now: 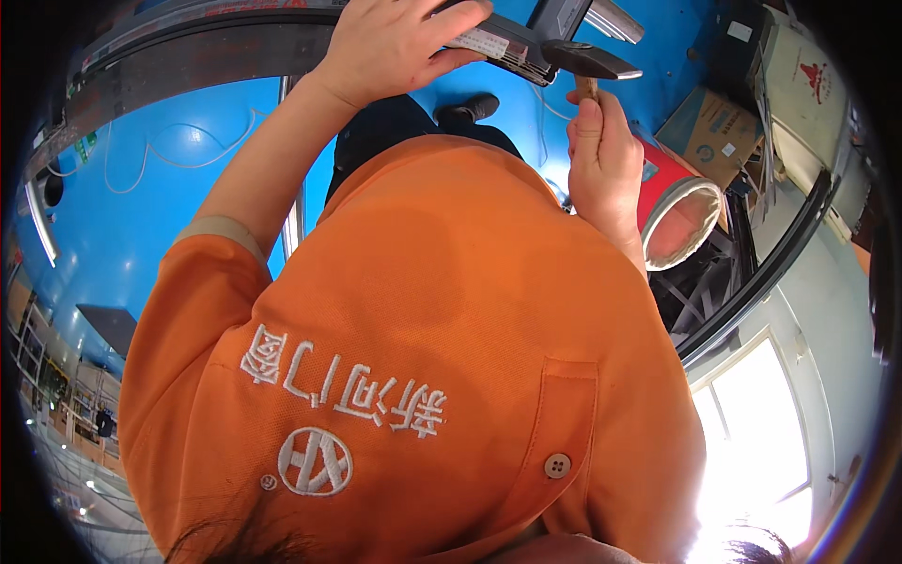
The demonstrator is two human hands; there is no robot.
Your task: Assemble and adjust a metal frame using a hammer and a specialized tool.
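At the top middle, my left hand (399, 47) grips the end of a dark grey metal profile (272, 47), fingers curled over it. A white printed label (481, 41) shows on the profile beside my fingertips. My right hand (604, 155) is closed round the handle of a hammer (592, 61), thumb along the wood. The hammer's dark head lies level, close to the corner where a second grey profile piece (561, 19) meets the first. Whether the head touches that corner I cannot tell.
Right of my right hand stands a red round bin (678, 211) with a pale rim. Cardboard boxes (714, 132) and dark scrap strips lie behind it. A thin white cable (146, 155) trails over the blue floor (202, 141) at left.
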